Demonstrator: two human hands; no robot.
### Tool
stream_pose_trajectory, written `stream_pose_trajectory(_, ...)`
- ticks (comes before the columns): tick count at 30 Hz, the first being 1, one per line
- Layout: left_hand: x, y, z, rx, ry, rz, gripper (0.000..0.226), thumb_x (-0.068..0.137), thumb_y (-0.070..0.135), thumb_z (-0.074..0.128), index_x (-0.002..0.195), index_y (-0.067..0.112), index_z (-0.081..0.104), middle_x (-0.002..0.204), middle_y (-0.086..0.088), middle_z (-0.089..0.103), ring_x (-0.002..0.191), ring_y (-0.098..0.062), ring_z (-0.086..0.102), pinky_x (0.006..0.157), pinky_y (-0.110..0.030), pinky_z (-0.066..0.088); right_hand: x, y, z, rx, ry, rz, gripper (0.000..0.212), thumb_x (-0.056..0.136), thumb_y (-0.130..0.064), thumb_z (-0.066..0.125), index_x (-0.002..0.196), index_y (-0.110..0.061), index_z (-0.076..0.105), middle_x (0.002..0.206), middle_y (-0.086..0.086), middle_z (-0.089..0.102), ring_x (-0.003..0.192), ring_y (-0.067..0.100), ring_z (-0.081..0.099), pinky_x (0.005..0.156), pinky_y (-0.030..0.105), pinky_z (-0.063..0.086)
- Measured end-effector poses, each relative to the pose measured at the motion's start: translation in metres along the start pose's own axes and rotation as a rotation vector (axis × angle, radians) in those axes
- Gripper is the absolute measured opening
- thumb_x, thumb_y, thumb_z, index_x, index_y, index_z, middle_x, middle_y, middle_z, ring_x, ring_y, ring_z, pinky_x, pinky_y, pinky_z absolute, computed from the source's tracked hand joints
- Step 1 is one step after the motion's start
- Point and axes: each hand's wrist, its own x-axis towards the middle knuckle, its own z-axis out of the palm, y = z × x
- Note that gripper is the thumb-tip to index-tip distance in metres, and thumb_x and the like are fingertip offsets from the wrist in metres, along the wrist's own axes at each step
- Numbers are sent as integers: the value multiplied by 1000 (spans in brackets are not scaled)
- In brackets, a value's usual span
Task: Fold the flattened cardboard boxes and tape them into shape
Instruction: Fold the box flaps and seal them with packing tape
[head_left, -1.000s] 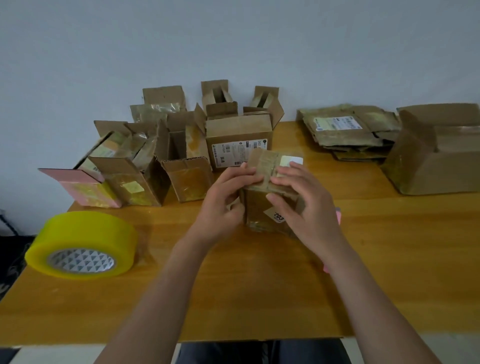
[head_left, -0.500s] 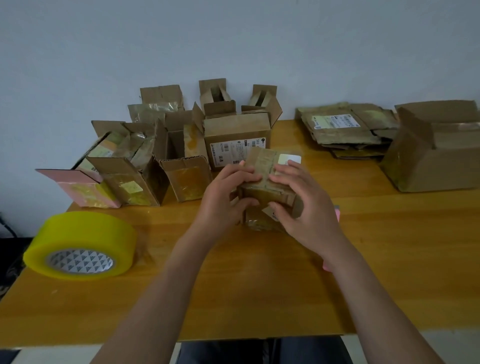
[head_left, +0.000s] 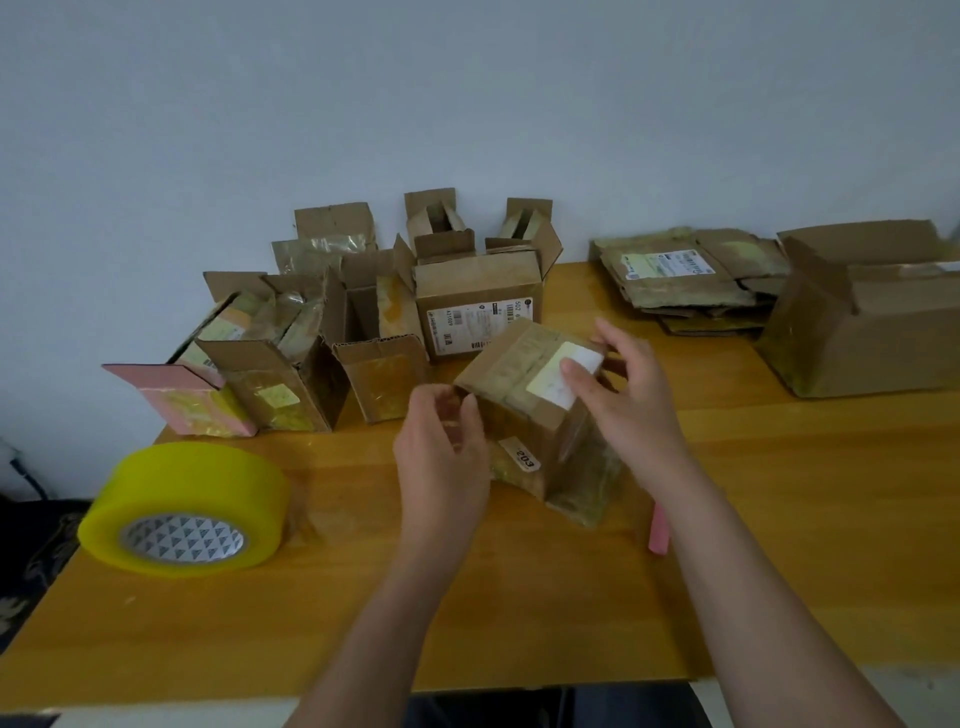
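Wooden tabletop (head_left: 519, 597) nearest you, then your left hand (head_left: 441, 452) pinching the small box's (head_left: 524, 410) corner and right hand (head_left: 631, 400) gripping its labelled top — square those flaps firmly before reaching left for the tape roll (head_left: 187, 506).

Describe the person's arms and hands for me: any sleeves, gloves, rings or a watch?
Both forearms are bare all the way to the bottom edge of the head view; no sleeves show. The left hand and right hand wear no gloves, and no rings, watch or wristband are visible. Fingernails look short and unpainted.
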Motion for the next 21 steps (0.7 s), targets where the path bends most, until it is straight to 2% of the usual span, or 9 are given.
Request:
stream_pose_trajectory(3, -4, 3, 5, -138, 9, 17, 25, 102, 26, 47, 119, 16, 61, 104, 8, 67, 93, -6, 66, 74, -25, 58, -9, -4, -5, 12, 46, 34, 57, 88, -49, 63, 139, -31, 48, 131, -7, 41, 115, 4, 45, 99, 35, 48)
stream_pose_trajectory(6, -8, 11, 11, -240, -56, 5, 32, 99, 32, 50, 123, 14, 63, 109, 6, 69, 100, -6, 66, 72, -21, 58, -19, -10, -3, 51, 95, 73, 66, 77, -59, 68, 131, -28, 48, 127, -7, 40, 109, 1, 46, 89, 24, 49)
stream_pose_trajectory(8, -11, 17, 14, -296, -74, -77, 36, 94, 36, 59, 124, 16, 62, 112, 7, 67, 105, -8, 64, 77, -24, 60, -27, -11, 0, 58, 129, 92, 72, 69, -60, 76, 124, -28, 43, 127, -5, 43, 109, 5, 50, 82, 26, 54)
stream_pose_trajectory(11, -15, 21, 18, -337, -48, -154, 38, 80, 35, 75, 113, 23, 60, 109, 12, 65, 104, -6, 62, 78, -28, 60, -36, -7, 2, 113, 159, 80, 75, 64, -48, 85, 119, -25, 40, 119, -4, 51, 104, 8, 58, 68, 20, 56)
stream_pose_trajectory(13, -17, 21, 19, -382, -32, -217, 37, 76, 33, 80, 105, 26, 58, 107, 11, 65, 103, -8, 63, 78, -34, 61, -42, -4, 3, 152, 173, 67, 74, 65, -46, 86, 121, -26, 42, 113, -10, 55, 99, 5, 61, 69, 20, 57)
stream_pose_trajectory(15, -19, 24, 19, -504, -58, -284, 30, 80, 24, 78, 103, 24, 58, 105, 6, 66, 99, -11, 67, 75, -38, 62, -46, 0, 0, 175, 222, 79, 64, 68, -50, 84, 119, -33, 48, 108, -18, 59, 97, 4, 63, 79, 32, 58)
stream_pose_trajectory(16, -20, 25, 19, -550, -75, -299, 27, 83, 20, 76, 103, 22, 57, 105, 4, 66, 96, -12, 68, 73, -38, 62, -48, 1, -1, 204, 232, 91, 56, 72, -47, 81, 117, -34, 51, 105, -20, 61, 95, 2, 64, 80, 36, 59)
stream_pose_trajectory(18, -23, 25, 18, -585, -86, -281, 25, 86, 14, 72, 105, 19, 57, 106, 3, 66, 94, -11, 69, 70, -34, 62, -52, 1, -4, 268, 225, 81, 39, 81, -39, 76, 115, -33, 56, 103, -18, 63, 90, -1, 65, 75, 37, 61)
stream_pose_trajectory(21, -27, 25, 15, -612, -85, -233, 31, 88, 9, 69, 114, 21, 57, 110, 5, 64, 98, -9, 68, 71, -28, 60, -59, 4, -8, 258, 219, 37, 25, 89, -37, 69, 112, -33, 60, 103, -16, 67, 92, 1, 66, 77, 39, 60)
